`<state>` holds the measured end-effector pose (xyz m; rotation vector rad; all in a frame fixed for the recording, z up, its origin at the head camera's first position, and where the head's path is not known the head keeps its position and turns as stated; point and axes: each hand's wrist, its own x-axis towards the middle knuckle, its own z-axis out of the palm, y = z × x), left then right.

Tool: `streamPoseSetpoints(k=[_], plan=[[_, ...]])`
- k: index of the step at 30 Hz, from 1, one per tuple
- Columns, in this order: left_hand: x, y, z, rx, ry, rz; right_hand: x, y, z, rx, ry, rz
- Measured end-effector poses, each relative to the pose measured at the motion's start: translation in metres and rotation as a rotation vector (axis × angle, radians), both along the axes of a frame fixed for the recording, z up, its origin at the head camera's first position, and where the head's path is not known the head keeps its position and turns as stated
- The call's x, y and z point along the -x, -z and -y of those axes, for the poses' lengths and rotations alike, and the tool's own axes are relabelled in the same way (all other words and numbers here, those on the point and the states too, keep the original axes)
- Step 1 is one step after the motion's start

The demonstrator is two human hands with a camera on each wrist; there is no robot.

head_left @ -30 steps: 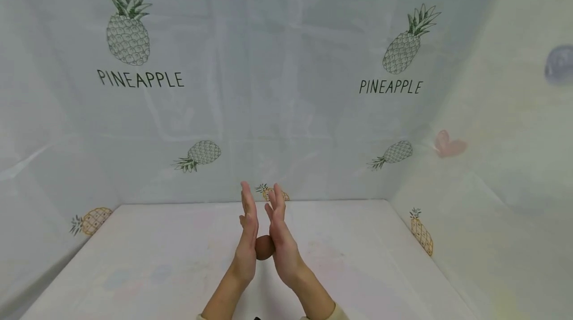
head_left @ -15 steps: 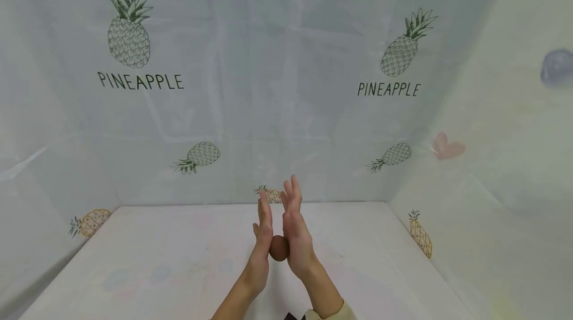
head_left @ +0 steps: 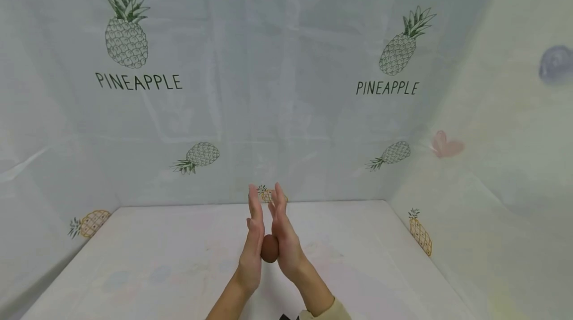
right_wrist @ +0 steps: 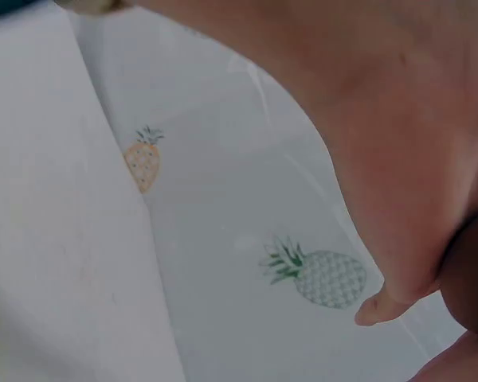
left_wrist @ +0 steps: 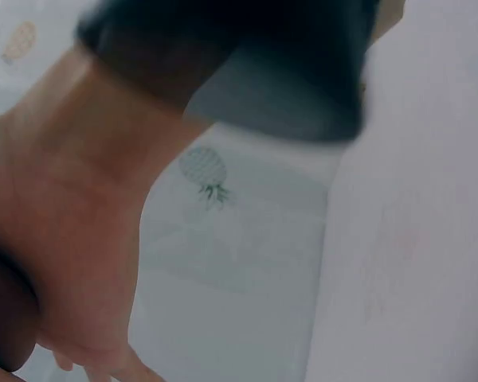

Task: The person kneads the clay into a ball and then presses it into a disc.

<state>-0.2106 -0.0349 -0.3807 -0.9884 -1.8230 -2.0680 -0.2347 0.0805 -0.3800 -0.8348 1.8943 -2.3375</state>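
**A brown ball (head_left: 269,249), pressed from both sides**

The left hand (head_left: 252,246) presses the ball's left side and the right hand (head_left: 287,241) its right, palms flat, fingers straight and pointing beyond it. Below the ball is the white surface (head_left: 179,260); behind it, a pineapple-printed sheet (head_left: 250,86).

Ball (head_left: 269,249) between hands (head_left: 252,246); sheet (head_left: 277,101) behind

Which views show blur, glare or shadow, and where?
Head: left hand and right hand reasonably sharp, faint shadow on the table, bright glare streak on the left sheet, purple print soft. Left wrist: dark object at top badly blurred. Right wrist: dim, rounded brown object darkly shaded at the right edge.
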Motion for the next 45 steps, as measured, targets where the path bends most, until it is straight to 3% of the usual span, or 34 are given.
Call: streamPoseSetpoints(k=[4, 11, 18, 22, 26, 31, 35, 40, 45], plan=[[0.007, 0.000, 0.011, -0.021, -0.043, 0.039, -0.010, 0.000, 0.010, -0.042, -0.013, 0.032], [0.018, 0.008, 0.017, 0.015, -0.097, 0.067, -0.026, -0.013, 0.014, 0.017, -0.040, 0.029], [0.015, 0.017, 0.002, 0.047, -0.018, 0.093, -0.019, -0.019, -0.003, 0.076, -0.048, -0.116], [0.007, 0.019, -0.009, 0.053, 0.058, 0.070, -0.009, -0.016, -0.014, 0.094, 0.018, -0.150], [-0.001, 0.014, -0.017, 0.051, 0.084, 0.017, 0.001, -0.013, -0.021, 0.115, 0.093, -0.134], [-0.006, 0.007, -0.012, 0.042, 0.034, 0.000, 0.005, -0.005, -0.013, 0.092, 0.035, -0.011], [-0.002, 0.001, 0.002, 0.013, -0.034, 0.008, -0.002, 0.002, 0.004, 0.035, -0.042, 0.069], [0.009, -0.001, 0.017, -0.011, -0.078, 0.029, -0.017, -0.002, 0.017, 0.010, -0.056, 0.080], [0.019, 0.007, 0.019, 0.030, -0.106, 0.067, -0.026, -0.014, 0.015, 0.056, -0.051, 0.026]])
